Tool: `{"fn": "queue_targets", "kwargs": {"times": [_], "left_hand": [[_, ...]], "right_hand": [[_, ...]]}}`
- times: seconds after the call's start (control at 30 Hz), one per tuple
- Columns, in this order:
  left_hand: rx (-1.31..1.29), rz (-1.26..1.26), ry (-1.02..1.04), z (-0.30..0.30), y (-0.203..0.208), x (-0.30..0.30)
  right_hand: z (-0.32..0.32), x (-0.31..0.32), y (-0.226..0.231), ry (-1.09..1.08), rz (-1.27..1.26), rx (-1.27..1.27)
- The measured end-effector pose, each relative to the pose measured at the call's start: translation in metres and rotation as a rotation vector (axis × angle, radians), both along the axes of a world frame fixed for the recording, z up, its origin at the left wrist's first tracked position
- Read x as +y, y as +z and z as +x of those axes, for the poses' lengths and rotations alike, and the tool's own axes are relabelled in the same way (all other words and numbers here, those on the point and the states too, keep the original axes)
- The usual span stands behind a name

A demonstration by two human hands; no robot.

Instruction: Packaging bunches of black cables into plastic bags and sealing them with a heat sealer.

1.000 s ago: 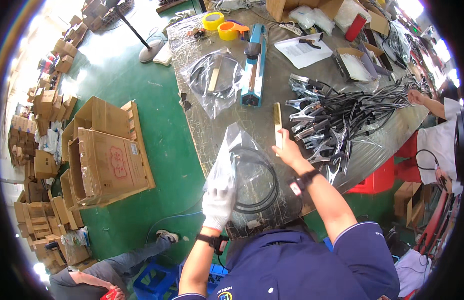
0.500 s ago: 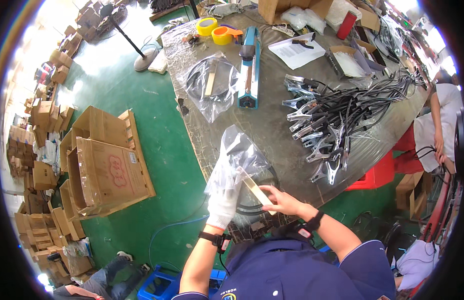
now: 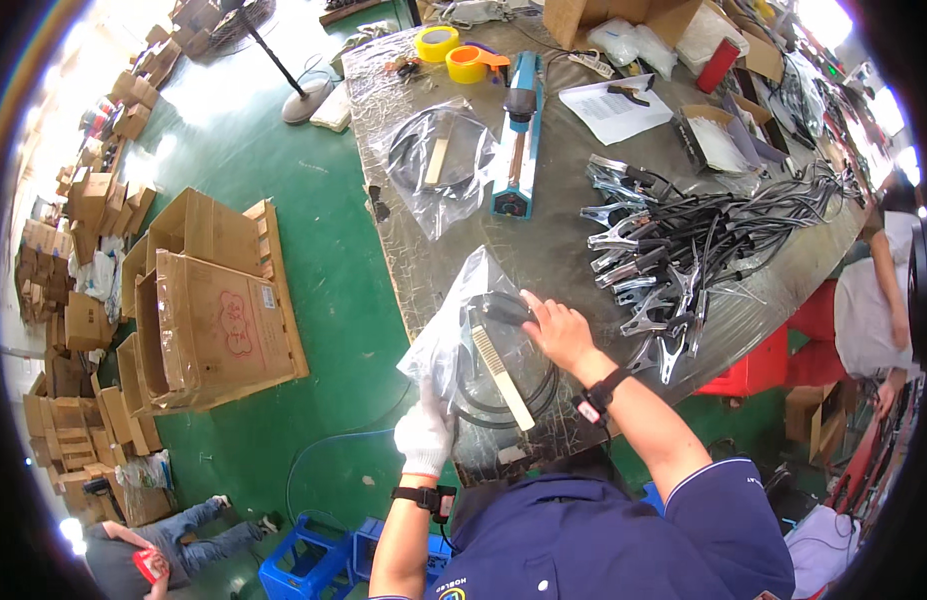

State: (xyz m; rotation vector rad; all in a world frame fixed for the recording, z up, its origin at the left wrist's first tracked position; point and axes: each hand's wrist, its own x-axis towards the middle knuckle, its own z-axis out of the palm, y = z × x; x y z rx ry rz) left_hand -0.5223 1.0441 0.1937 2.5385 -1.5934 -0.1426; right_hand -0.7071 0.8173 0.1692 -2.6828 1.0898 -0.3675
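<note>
My left hand (image 3: 424, 436), in a white glove, pinches the lower edge of a clear plastic bag (image 3: 446, 325) near the table's front left. Bare, my right hand (image 3: 560, 332) has its fingers on a dark, handle-shaped piece (image 3: 504, 308) at the bag's right side; its exact kind is hard to make out. Between my hands a wooden wire brush (image 3: 503, 378) lies slanted over a coiled black cable (image 3: 545, 392). Farther up the table, a filled clear bag (image 3: 408, 205) holds another coil and a wooden brush.
A blue heat sealer (image 3: 518, 150) stands beyond the filled bag, with yellow tape rolls (image 3: 465, 66) left of it. Many black cables with metal clamps (image 3: 633, 240) pile up at right. Cardboard boxes (image 3: 223, 310) sit left on the floor. Another person (image 3: 878, 290) is at the right.
My right hand has let go of the wooden brush and moved up to the dark piece. My gloved left hand has slid down to the bag's lower edge. The brush now lies on the coil.
</note>
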Motion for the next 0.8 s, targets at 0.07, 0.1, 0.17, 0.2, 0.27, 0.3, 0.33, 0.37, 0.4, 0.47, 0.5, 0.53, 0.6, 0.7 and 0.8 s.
{"fn": "queue_targets", "kwargs": {"times": [0.07,0.1,0.17,0.2,0.27,0.3,0.33,0.37,0.4,0.47,0.5,0.53,0.6,0.7,0.8], "left_hand": [[0.144,0.290,0.160,-0.003,-0.003,0.004],[0.143,0.288,0.177,-0.003,-0.001,0.004],[0.199,0.366,0.242,-0.003,0.005,0.006],[0.195,0.354,0.246,-0.005,0.004,0.005],[0.133,0.228,0.158,-0.007,-0.002,0.010],[0.127,0.218,0.165,-0.007,0.000,0.010],[0.150,0.240,0.131,-0.009,0.003,0.007],[0.172,0.264,0.096,-0.010,0.005,0.005],[0.184,0.331,0.136,-0.011,0.006,0.005],[0.195,0.354,0.186,-0.015,0.007,0.003],[0.211,0.387,0.228,-0.017,0.008,0.004],[0.203,0.381,0.226,-0.018,0.006,0.005],[0.215,0.352,0.234,-0.019,0.006,0.003],[0.241,0.305,0.241,-0.021,0.006,0.000],[0.251,0.284,0.209,-0.024,0.000,0.014]], "right_hand": [[-0.007,-0.015,-0.019,0.184,0.001,0.173],[-0.005,-0.014,-0.013,0.201,-0.001,0.170],[-0.003,-0.004,0.011,0.316,-0.098,0.064],[-0.008,-0.001,0.012,0.360,-0.118,0.084],[-0.007,0.003,0.013,0.387,-0.144,0.110],[-0.006,0.005,0.008,0.365,-0.132,0.075],[-0.006,0.005,-0.001,0.365,-0.144,0.070],[-0.003,0.004,-0.011,0.293,-0.132,0.058],[0.001,0.001,-0.013,0.226,-0.117,0.046],[0.002,-0.008,-0.016,0.251,-0.122,0.040],[0.001,-0.010,-0.016,0.269,-0.116,0.039],[-0.002,-0.014,-0.020,0.270,-0.114,0.038],[-0.011,-0.022,-0.026,0.319,-0.181,0.085],[-0.020,-0.028,-0.023,0.459,-0.149,0.006],[-0.043,-0.013,-0.002,0.481,0.052,0.026]]}}
